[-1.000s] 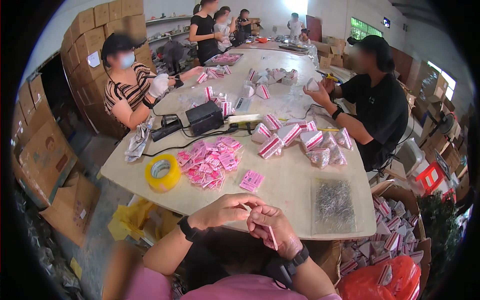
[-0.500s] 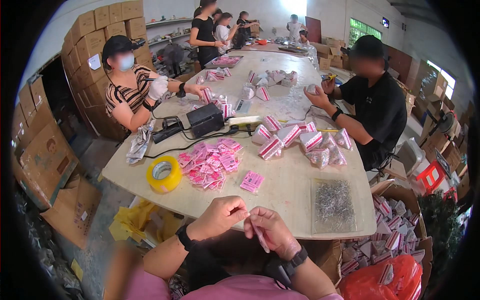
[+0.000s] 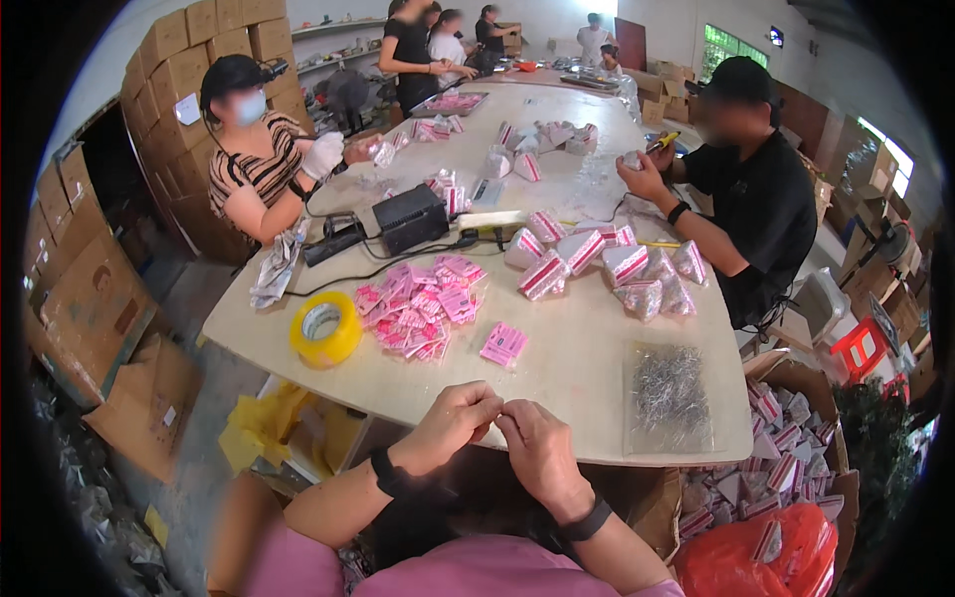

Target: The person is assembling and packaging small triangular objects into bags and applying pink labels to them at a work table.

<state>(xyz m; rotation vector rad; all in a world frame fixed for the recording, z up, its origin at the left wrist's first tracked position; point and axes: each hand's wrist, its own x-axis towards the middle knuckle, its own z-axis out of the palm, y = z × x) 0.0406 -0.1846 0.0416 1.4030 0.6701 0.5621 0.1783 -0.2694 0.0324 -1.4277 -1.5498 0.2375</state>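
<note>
At the table's front edge my left hand and my right hand meet, fingertips pinched close together. Both are closed, and whatever lies between the fingers is hidden by them. Just beyond them a small stack of pink printed cards lies on the table. Further left spreads a heap of pink cards, next to a roll of yellow tape. On the right, a clear flat tray holds a pile of thin silvery metal pieces.
Filled triangular bags with pink-striped tops cluster mid-table, near a black box with cables. An open carton of such bags and a red plastic bag stand at my right. Co-workers sit on both sides, one holding a yellow-handled tool.
My right hand has turned over, its back now upward, and the thin pinkish piece seen in it is out of sight. My left hand has shifted slightly right. The masked co-worker's hands have moved.
</note>
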